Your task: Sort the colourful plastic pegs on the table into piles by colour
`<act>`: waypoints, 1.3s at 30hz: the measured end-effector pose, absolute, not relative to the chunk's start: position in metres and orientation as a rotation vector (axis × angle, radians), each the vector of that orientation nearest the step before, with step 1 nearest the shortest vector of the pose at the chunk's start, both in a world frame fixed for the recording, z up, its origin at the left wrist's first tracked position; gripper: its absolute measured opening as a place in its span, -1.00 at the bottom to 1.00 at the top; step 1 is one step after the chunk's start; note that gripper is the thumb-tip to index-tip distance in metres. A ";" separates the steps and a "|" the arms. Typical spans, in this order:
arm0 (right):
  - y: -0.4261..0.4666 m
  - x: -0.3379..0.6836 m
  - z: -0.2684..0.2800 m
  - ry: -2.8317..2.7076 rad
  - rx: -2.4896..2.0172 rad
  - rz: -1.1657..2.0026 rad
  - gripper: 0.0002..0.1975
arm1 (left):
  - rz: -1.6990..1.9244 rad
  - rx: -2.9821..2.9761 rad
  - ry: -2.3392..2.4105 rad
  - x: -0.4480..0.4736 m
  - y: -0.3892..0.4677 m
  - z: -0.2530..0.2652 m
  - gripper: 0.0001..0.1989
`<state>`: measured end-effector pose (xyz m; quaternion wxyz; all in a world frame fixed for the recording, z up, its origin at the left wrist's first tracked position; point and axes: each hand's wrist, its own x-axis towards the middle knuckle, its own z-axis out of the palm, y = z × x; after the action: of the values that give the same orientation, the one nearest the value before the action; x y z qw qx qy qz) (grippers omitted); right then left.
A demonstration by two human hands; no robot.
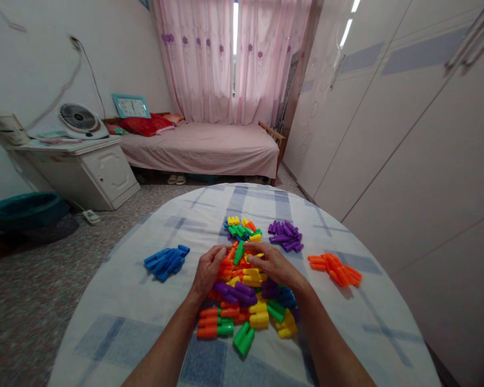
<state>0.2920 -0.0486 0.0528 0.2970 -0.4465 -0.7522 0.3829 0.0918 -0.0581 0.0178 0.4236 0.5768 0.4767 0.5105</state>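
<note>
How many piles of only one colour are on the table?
3: the blue pile at left, the purple pile beyond the right hand, the orange pile at right.

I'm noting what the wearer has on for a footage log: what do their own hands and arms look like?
The left hand and right hand are bare, without gloves. No sleeve, watch or bracelet shows along either forearm. I see no ring, though some fingers are partly hidden.
</note>
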 end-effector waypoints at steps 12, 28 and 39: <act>-0.052 0.283 0.050 -2.130 -1.223 0.808 -0.59 | 1.337 1.457 1.218 0.091 -0.055 0.013 -0.64; -0.051 0.289 0.056 -2.059 -1.300 0.896 -0.61 | 1.196 1.513 1.280 0.092 -0.052 -0.001 -0.58; -0.051 0.292 0.056 -2.073 -1.292 0.857 -0.68 | 1.269 1.413 1.362 0.092 -0.050 -0.001 -0.64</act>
<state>0.2917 -0.0509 0.0564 0.2729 -0.4803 -0.7704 0.3183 0.0922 -0.0500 -0.0013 0.3917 0.5564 0.5361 0.4996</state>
